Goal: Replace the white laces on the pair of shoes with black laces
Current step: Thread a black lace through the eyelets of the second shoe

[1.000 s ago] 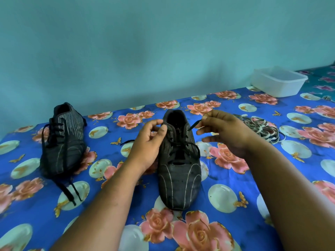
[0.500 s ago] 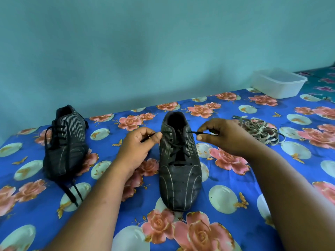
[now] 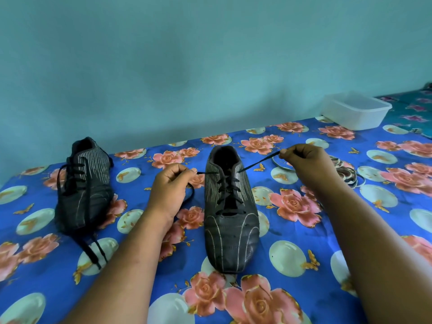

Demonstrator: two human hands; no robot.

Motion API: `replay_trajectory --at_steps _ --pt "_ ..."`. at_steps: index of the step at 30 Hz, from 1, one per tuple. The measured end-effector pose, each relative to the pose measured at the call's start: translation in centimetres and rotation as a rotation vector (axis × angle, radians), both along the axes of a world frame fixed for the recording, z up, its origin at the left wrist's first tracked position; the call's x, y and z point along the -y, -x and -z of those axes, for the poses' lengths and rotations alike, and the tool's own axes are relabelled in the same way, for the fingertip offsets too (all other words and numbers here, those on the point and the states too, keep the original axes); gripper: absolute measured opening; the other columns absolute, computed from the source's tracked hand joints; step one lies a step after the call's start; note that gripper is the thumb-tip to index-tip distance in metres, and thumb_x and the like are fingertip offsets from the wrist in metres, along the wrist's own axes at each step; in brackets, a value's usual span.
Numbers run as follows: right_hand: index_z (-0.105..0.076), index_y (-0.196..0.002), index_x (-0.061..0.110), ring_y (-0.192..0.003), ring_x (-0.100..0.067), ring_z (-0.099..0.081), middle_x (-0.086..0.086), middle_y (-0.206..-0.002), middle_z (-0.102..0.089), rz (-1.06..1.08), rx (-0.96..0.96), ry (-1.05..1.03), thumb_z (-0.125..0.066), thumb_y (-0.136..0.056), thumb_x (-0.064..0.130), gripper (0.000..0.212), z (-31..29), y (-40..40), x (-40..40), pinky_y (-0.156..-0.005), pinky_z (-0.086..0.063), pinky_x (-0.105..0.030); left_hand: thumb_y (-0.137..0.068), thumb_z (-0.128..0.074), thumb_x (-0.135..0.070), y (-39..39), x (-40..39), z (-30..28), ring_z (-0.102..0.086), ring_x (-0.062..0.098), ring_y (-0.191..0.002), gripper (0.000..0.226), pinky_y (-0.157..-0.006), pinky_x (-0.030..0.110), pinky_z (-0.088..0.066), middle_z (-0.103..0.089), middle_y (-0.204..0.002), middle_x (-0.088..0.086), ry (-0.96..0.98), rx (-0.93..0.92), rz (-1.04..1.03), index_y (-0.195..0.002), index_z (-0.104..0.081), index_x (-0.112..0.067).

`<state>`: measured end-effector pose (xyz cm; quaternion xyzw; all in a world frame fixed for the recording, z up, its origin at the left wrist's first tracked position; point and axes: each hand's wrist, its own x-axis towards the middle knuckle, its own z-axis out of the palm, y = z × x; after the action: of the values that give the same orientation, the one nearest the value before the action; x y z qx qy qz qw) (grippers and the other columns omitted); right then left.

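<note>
Near shoe [image 3: 230,213] centre on bed [image 3: 304,288]; second shoe [image 3: 85,185] to its left. Removed laces [image 3: 348,174] right of near shoe; tub [image 3: 356,111] behind, far right.

Both hands pinch black lace [image 3: 259,163] ends: left hand [image 3: 171,183] & right hand [image 3: 306,160], either side of center shoe [image 3: 231,230].

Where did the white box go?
The white box sits at the far right of the head view, on the flowered blue sheet by the wall, behind the right hand.
</note>
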<state>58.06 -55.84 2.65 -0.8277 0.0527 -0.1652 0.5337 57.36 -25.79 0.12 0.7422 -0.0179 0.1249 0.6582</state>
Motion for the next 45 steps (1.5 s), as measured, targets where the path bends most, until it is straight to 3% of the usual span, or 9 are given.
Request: replay_trajectory --at_steps 5,12,17,21,25,28,31,35,45 --pt "-0.074 -0.086 0.018 -0.062 -0.026 -0.052 -0.02 -0.083 -0.068 0.063 -0.002 0.058 -0.067 -0.097 0.038 0.023 0.1 -0.1 -0.1 -0.061 -0.04 -0.034 -0.097 -0.068 -0.024 -0.2 -0.4 0.4 -0.038 0.006 -0.056 0.028 -0.056 0.023 -0.035 -0.044 -0.056 -0.009 -0.145 0.066 -0.078 -0.073 -0.063 -0.009" --pt "-0.071 -0.087 0.015 -0.056 -0.022 -0.049 -0.009 -0.065 -0.058 0.131 0.016 0.142 -0.065 -0.098 0.037 0.025 -0.2 0.0 -0.6 -0.057 -0.037 -0.032 -0.098 -0.066 -0.025 0.0 -0.4 0.1 -0.04 0.004 -0.05 0.027 -0.053 0.023 -0.035 -0.048 -0.05 -0.013 -0.227 0.099 -0.119 -0.076 -0.065 -0.01" --pt "-0.057 -0.07 0.011 -0.055 -0.019 -0.04 -0.001 -0.057 -0.047 0.195 0.086 0.123 -0.064 -0.092 0.027 0.028 -2.0 1.0 -1.3 -0.055 -0.033 -0.032 -0.097 -0.067 -0.034 0.5 -0.4 -1.3 -0.054 0.007 -0.061 0.028 -0.056 0.016 -0.042 -0.068 -0.076 0.01 -0.283 0.025 -0.111 -0.078 -0.07 -0.014" --pt "-0.052 -0.072 0.006 -0.06 -0.022 -0.04 -0.003 -0.06 -0.045 0.056 -0.001 0.227 -0.059 -0.094 0.026 0.03 -5.2 2.2 -2.0 -0.059 -0.032 -0.034 -0.098 -0.064 -0.041 0.8 -1.0 -3.1 -0.069 0.03 -0.089 0.036 -0.078 0.04 -0.054 -0.074 -0.09 0.013 -0.426 -0.071 -0.078 -0.089 -0.072 -0.007" --pt "-0.066 -0.077 0.004 -0.065 -0.026 -0.058 0.0 -0.065 -0.065 -0.15 -0.162 0.37 -0.059 -0.096 0.027 0.03 -8.5 5.8 -2.5 -0.067 -0.045 -0.036 -0.1 -0.06 -0.038 3.7 -1.5 -6.3 -0.058 0.025 -0.066 0.034 -0.063 0.038 -0.045 -0.068 -0.081 0.006 -0.594 -0.121 -0.006 -0.093 -0.073 -0.008" --pt "-0.068 -0.076 0.011 -0.066 -0.026 -0.067 0.0 -0.071 -0.075 -0.252 -0.187 0.302 -0.06 -0.098 0.029 0.03 -9.5 10.7 -3.7 -0.069 -0.053 -0.041 -0.1 -0.062 -0.036 8.6 -1.0 -7.8 -0.052 0.02 -0.053 0.027 -0.055 0.033 -0.04 -0.051 -0.055 -0.011 -0.602 -0.097 0.054 -0.08 -0.071 -0.02" --pt "-0.066 -0.077 0.009 -0.054 -0.016 -0.063 0.002 -0.066 -0.073 -0.345 -0.232 0.324 -0.058 -0.101 0.029 0.032 -8.2 15.2 -5.5 -0.059 -0.053 -0.038 -0.097 -0.065 -0.031 14.0 -0.1 -6.5 -0.059 0.019 -0.055 0.018 -0.058 0.034 -0.048 -0.059 -0.055 -0.011 -0.521 -0.055 0.111 -0.08 -0.071 -0.028" --pt "-0.065 -0.08 0.011 -0.061 -0.015 -0.066 0.0 -0.075 -0.076 -0.439 -0.264 0.32 -0.057 -0.102 0.025 0.027 -4.0 19.2 -7.7 -0.069 -0.056 -0.047 -0.096 -0.068 -0.024 18.9 1.7 -2.8 -0.058 -0.001 -0.062 0.007 -0.066 0.03 -0.049 -0.065 -0.068 -0.021 -0.502 -0.007 0.169 -0.094 -0.076 -0.025" --pt "-0.068 -0.083 0.022 -0.076 -0.024 -0.062 0.001 -0.077 -0.066 -0.252 -0.219 0.708 -0.053 -0.098 0.036 0.025 0.5 24.2 -10.5 -0.066 -0.051 -0.038 -0.086 -0.062 -0.035 23.3 3.4 -0.4 -0.069 0.016 -0.087 0.019 -0.074 0.038 -0.055 -0.075 -0.094 -0.009 -0.785 0.041 0.161 -0.102 -0.068 -0.027"
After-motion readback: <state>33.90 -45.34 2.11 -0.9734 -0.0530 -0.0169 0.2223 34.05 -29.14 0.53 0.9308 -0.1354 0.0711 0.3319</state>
